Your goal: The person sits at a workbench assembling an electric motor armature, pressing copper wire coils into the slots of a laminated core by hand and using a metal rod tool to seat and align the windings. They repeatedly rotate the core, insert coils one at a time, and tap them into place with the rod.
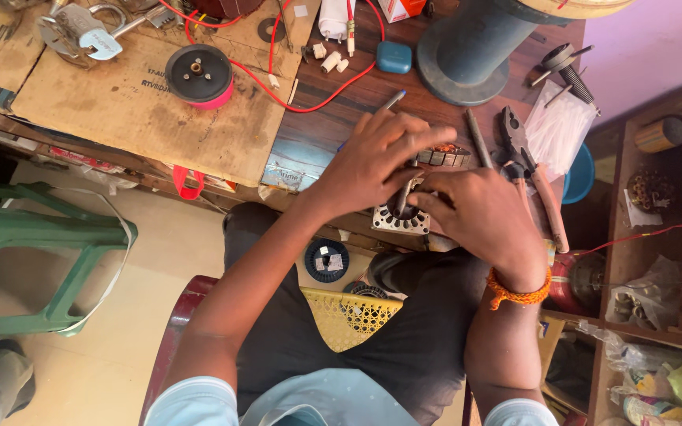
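A small metal motor stator (398,218) with a toothed square frame rests at the front edge of the wooden bench. My left hand (372,158) lies over it, fingers curled onto a thin metal rod (406,192) that stands in its bore. My right hand (479,213), with an orange thread band at the wrist, grips the stator from the right side. Both hands touch each other above the part. The stator's far side is hidden under my fingers.
Pliers (532,170) and a steel rod (479,138) lie right of my hands. A black spool (199,73), red wire (309,99), blue box (394,57) and grey cylinder base (467,55) sit farther back. Green plastic stool (33,260) stands left; shelves (657,237) at right.
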